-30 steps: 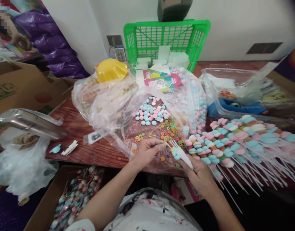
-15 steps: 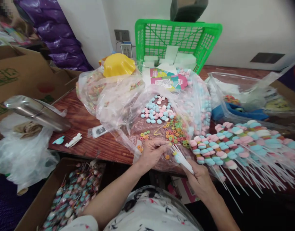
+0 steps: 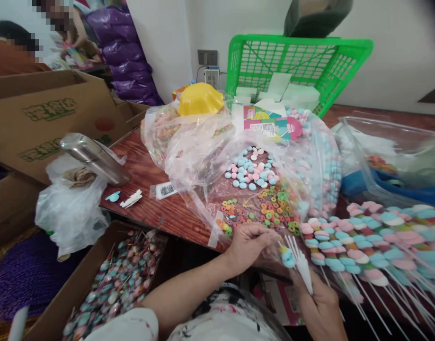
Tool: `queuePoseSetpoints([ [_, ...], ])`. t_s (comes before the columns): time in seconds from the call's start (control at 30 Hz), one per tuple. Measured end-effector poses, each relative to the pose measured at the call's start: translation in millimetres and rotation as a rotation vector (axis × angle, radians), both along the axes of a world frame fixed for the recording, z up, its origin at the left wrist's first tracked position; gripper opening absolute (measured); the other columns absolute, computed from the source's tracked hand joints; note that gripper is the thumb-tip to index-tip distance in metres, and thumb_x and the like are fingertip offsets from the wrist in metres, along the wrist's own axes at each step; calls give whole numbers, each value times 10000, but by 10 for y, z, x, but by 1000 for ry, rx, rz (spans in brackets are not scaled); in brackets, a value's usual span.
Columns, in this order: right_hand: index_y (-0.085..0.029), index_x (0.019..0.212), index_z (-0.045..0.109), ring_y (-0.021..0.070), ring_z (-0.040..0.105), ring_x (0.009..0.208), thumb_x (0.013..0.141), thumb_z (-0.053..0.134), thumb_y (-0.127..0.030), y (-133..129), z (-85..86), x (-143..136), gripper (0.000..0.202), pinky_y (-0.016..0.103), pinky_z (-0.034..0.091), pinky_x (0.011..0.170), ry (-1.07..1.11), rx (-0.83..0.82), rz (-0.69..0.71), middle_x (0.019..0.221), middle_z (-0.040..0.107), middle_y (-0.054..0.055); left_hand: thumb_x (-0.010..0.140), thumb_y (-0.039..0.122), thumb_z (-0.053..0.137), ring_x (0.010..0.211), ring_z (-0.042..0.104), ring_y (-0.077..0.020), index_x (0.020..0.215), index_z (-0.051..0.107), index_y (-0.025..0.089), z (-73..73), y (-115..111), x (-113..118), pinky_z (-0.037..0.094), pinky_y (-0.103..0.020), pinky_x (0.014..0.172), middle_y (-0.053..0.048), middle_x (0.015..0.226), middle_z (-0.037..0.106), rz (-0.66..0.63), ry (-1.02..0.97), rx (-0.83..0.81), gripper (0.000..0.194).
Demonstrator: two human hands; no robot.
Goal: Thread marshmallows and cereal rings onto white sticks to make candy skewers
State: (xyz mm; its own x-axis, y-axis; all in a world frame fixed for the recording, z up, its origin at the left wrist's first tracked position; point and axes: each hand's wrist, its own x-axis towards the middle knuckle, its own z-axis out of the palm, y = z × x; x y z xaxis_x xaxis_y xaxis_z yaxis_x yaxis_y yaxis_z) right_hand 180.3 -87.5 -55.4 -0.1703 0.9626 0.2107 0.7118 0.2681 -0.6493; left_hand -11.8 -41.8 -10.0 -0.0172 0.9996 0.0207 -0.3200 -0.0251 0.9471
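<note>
My right hand [image 3: 318, 303] is closed around a bundle of thin white sticks [image 3: 302, 270], their tips fanned upward. Beside the bundle, a blue candy with a yellow piece [image 3: 287, 257] shows at the stick ends. My left hand [image 3: 249, 244] reaches in from the left, thumb and finger pinched close to those tips; what lies between them is too small to make out. Just beyond the hands are loose colored candy rings [image 3: 277, 208] and a pile of pink, blue and white candies [image 3: 251, 173]. Finished-looking candy skewers [image 3: 366, 237] lie in a heap to the right.
Clear plastic bags [image 3: 189, 147] surround the loose candies. A green basket [image 3: 298, 61] stands behind, a clear tub [image 3: 398, 142] at right. A steel flask [image 3: 94, 158] stands left, above a box of wrapped candies [image 3: 114, 284]. Another person [image 3: 75, 35] is at far left.
The view has turned left, so everything sits further right. The left fingertips have come slightly away from the stick tips, and the blue and yellow candy shows more plainly.
</note>
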Motion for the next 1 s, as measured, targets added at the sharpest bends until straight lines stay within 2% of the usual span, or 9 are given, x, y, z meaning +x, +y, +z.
queuePoseSetpoints([
  [0.13, -203, 828, 689, 141, 482, 461, 873, 515, -349, -15, -31, -35, 231, 244, 441, 461, 140, 32, 20, 522, 554, -13, 504, 370, 867, 413, 479, -55, 698, 682, 115, 26, 15, 130, 387, -201, 441, 16, 563, 606, -111, -337, -330, 370],
  [0.23, -204, 691, 643, 133, 438, 437, 855, 555, -338, -29, -7, -53, 229, 247, 389, 428, 234, 18, -18, 478, 483, -25, 549, 387, 844, 448, 494, -65, 766, 677, 120, 35, -15, 167, 396, -207, 444, -1, 638, 614, -172, -325, -309, 383],
  [0.3, -195, 706, 641, 130, 444, 462, 837, 586, -342, -4, 51, -72, 205, 252, 397, 461, 298, 28, -95, 510, 492, -23, 718, 367, 735, 582, 566, -110, 856, 694, 133, 28, -50, 122, 470, -250, 557, -43, 742, 649, -171, -71, -102, 274],
  [0.37, -184, 742, 636, 128, 439, 493, 829, 604, -354, 70, 121, -111, 194, 256, 397, 494, 388, 20, -203, 538, 487, -25, 848, 253, 583, 786, 604, -170, 926, 696, 139, 4, -76, 41, 498, -323, 744, -89, 865, 676, -204, 356, 208, 179],
  [0.43, -189, 663, 567, 111, 383, 481, 837, 598, -363, 194, 173, -172, 249, 249, 358, 478, 515, -16, -263, 511, 411, -45, 850, 109, 492, 922, 576, -217, 928, 688, 134, -31, -77, -36, 473, -379, 842, -118, 987, 676, -275, 818, 468, 212],
  [0.53, -208, 538, 407, 99, 356, 482, 835, 589, -381, 412, 181, -267, 389, 243, 327, 472, 582, -51, -228, 507, 364, -52, 770, 19, 491, 948, 531, -251, 859, 660, 135, -78, -37, -98, 483, -376, 783, -112, 1048, 652, -352, 1284, 603, 224],
  [0.7, -191, 649, 522, 104, 398, 495, 859, 541, -385, 582, 108, -314, 286, 231, 333, 491, 419, -54, -170, 530, 424, -55, 763, 19, 502, 863, 523, -211, 789, 635, 148, -121, 25, -326, 487, -337, 776, -77, 859, 626, -327, 1437, 585, 188],
  [0.87, -197, 601, 455, 90, 357, 465, 875, 533, -408, 567, 109, -290, 355, 225, 298, 456, 603, -97, -239, 501, 381, -64, 807, 44, 486, 864, 527, -213, 845, 668, 161, -125, 114, -742, 470, -364, 792, -90, 884, 623, -68, 1490, 550, 221],
  [1.0, -200, 566, 403, 82, 331, 473, 877, 548, -395, 570, 116, -286, 394, 225, 283, 459, 694, -100, -269, 502, 360, -65, 867, 133, 506, 958, 542, -211, 964, 664, 175, -84, 267, -620, 435, -385, 881, -89, 1008, 633, -98, 1406, 616, 190],
])
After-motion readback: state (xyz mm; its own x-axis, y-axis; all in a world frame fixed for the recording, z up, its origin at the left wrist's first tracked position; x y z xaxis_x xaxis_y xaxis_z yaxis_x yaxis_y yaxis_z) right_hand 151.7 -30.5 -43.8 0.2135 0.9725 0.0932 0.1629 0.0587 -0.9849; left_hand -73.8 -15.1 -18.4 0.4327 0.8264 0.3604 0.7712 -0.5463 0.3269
